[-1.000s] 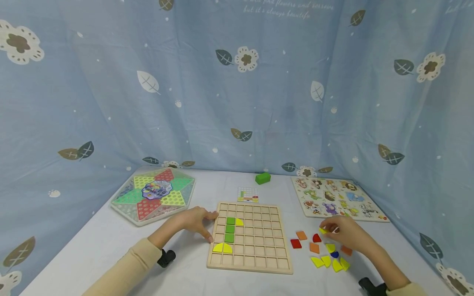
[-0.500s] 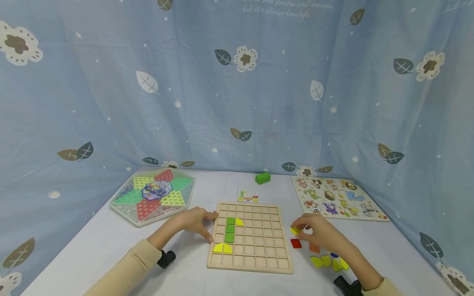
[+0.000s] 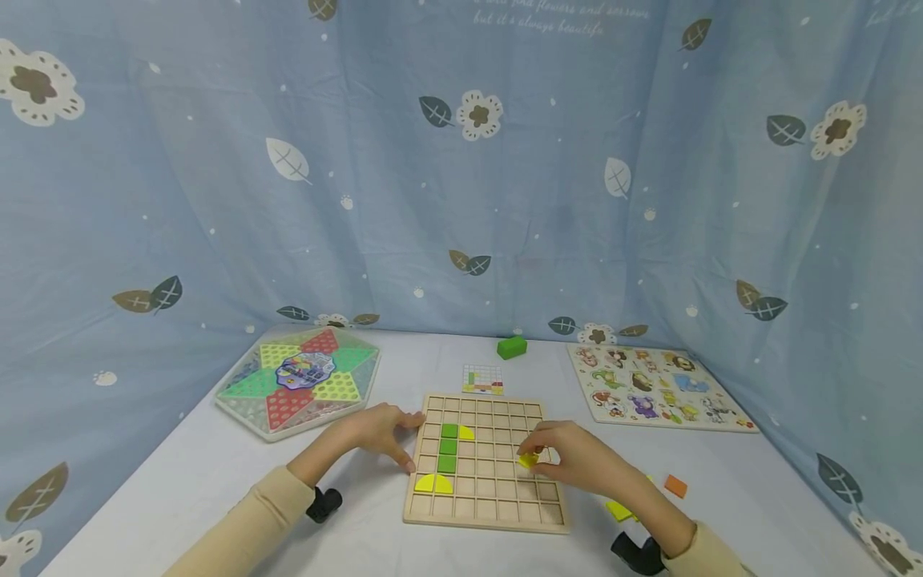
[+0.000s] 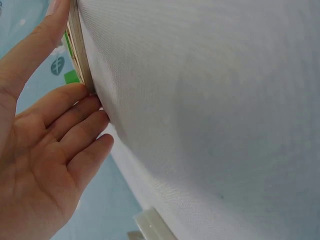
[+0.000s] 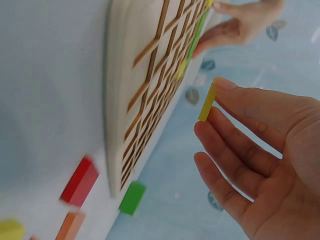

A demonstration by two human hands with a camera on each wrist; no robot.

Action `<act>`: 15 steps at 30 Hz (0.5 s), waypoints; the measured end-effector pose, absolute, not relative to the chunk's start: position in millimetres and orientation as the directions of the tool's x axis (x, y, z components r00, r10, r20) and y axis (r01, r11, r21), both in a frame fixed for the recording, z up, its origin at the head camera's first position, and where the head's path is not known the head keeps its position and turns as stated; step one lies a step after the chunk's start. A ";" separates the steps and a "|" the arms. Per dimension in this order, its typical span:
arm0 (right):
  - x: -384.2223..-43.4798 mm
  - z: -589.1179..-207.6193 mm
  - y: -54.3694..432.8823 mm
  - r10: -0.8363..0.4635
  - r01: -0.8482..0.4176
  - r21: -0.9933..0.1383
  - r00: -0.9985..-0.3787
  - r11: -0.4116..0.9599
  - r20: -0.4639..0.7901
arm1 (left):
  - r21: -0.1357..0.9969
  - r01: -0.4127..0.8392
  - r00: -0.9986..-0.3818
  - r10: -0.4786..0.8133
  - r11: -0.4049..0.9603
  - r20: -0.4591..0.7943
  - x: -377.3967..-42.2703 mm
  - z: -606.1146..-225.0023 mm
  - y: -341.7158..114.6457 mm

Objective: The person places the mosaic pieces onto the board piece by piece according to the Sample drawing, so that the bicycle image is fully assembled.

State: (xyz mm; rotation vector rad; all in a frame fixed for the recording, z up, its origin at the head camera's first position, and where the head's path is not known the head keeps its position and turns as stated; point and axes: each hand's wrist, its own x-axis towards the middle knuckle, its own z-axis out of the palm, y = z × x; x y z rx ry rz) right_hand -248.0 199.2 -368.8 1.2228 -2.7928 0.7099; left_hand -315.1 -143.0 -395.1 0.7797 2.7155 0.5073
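Carrying a little yellow piece [image 3: 529, 460] across, our right hand [image 3: 577, 461] has come off the loose pile on the right side and now sits over the right half of the wooden grid board [image 3: 487, 461]. A second ago it was still picking among the pieces on the cloth, so the piece has left the pile and is up above the board's cells, not down in one yet as far as we can tell. From the right wrist view the yellow piece [image 5: 206, 102] is pinched between thumb and fingertip, other fingers loosely spread.

Our left hand [image 3: 375, 433] hasn't budged, fingers fairly straight and pressed against the board's left edge, steadying it. Green squares [image 3: 448, 447] and yellow curved bits [image 3: 433, 483] already fill a few left cells. Some pieces, like an orange one [image 3: 675, 486], stay out on the table [image 3: 216, 481]. We'd say we're mid-placement
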 end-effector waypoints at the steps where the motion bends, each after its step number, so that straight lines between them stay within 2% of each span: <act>1: -248.1 -368.6 195.1 -0.701 -0.705 -0.396 -0.689 0.588 0.184 | 0.401 0.458 -0.818 0.553 0.793 -0.158 -315.2 -395.1 -143.0; 15: -248.2 -368.2 141.6 -0.773 -0.768 -0.347 -0.614 0.538 0.160 | 0.402 0.460 -0.820 0.552 0.792 -0.149 -313.7 -393.3 -144.3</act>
